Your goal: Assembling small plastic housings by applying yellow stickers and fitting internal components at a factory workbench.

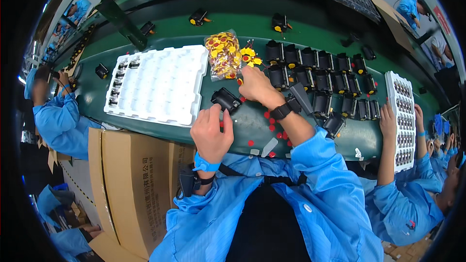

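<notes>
The left hand (211, 133) pinches a small black plastic part (225, 99) on the green surface (252, 121); it seems light and stiff, best taken by its sides. The right hand (255, 85), fingers bent, reaches into the yellow discs (250, 56); I cannot tell if it holds one

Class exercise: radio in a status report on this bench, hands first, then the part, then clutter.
Left hand holding black part on green bench. Right hand reaching by bag of yellow-red discs. Red caps scattered close by.

Left of the white tray (160, 87) the desk (92, 102) lay open; to its right, a bag of discs (223, 56) and rows of black parts (320, 75) blocked passage.
</notes>
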Action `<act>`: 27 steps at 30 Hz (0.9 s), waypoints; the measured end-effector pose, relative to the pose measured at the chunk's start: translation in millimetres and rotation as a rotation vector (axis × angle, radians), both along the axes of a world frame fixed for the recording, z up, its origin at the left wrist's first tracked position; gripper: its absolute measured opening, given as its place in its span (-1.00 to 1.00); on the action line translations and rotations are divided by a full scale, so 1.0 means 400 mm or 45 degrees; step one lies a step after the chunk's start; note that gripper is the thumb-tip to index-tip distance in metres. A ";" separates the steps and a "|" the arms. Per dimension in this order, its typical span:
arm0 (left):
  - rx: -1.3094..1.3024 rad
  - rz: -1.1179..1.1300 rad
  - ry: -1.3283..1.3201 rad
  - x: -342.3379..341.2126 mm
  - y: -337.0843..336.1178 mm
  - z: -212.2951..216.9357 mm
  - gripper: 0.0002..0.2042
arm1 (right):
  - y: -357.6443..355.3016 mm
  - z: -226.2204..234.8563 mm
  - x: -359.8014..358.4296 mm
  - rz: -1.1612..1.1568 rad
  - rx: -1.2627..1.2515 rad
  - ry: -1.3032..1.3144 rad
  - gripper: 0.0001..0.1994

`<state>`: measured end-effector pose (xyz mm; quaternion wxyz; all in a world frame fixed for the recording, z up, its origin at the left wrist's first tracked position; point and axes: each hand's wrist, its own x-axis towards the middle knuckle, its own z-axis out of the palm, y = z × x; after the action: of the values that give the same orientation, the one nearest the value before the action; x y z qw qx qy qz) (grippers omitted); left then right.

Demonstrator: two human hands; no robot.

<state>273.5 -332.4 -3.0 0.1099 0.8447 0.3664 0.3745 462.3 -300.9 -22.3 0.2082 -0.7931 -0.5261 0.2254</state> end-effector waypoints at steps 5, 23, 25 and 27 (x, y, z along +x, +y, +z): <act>-0.717 -0.254 -0.554 -0.006 -0.037 0.021 -0.91 | -0.177 0.116 0.000 0.225 0.340 -0.006 -0.84; -1.667 -1.028 -0.587 0.109 -0.184 0.071 -0.86 | -0.567 0.077 -0.021 -0.345 0.687 2.173 -0.80; -1.643 -1.031 -0.525 0.112 -0.193 0.072 -0.87 | -0.568 0.073 -0.019 -0.336 0.663 2.235 -0.78; -1.624 -1.016 -0.544 0.121 -0.202 0.067 -0.87 | -0.566 0.070 -0.017 -0.318 0.647 2.296 -0.77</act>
<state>322.1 -413.1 23.7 0.7685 0.5959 0.1504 0.1784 455.4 -527.5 5.6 0.7258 -0.3013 -0.1114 0.6083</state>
